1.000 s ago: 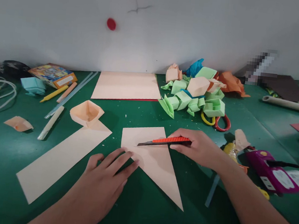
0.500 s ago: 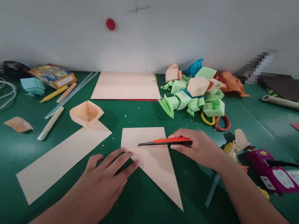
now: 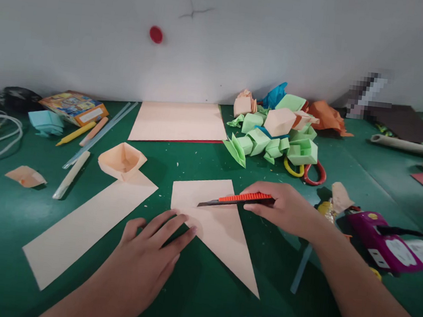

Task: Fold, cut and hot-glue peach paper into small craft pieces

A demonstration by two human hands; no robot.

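Observation:
A peach sheet of paper (image 3: 222,230) with a pointed lower right corner lies flat on the green table (image 3: 196,308). My left hand (image 3: 157,246) rests open with its fingertips on the sheet's left edge. In my right hand (image 3: 284,209) is a utility knife (image 3: 245,199) with an orange ribbed grip, its blade lying over the paper and pointing left. A long peach paper strip (image 3: 86,231) lies to the left, and a folded peach paper box (image 3: 122,162) sits at its upper end.
Beyond my right hand is a heap of folded paper pieces (image 3: 258,141) with scissors (image 3: 313,173) below it. A purple power adapter (image 3: 384,242) stands near my right forearm. Peach sheets (image 3: 179,122) lie by the wall. Glue sticks (image 3: 100,134) and a crayon (image 3: 76,133) are at left.
My right hand and the utility knife have shifted slightly to the right, drawing the blade tip a little way over the paper. My left hand has stayed in place.

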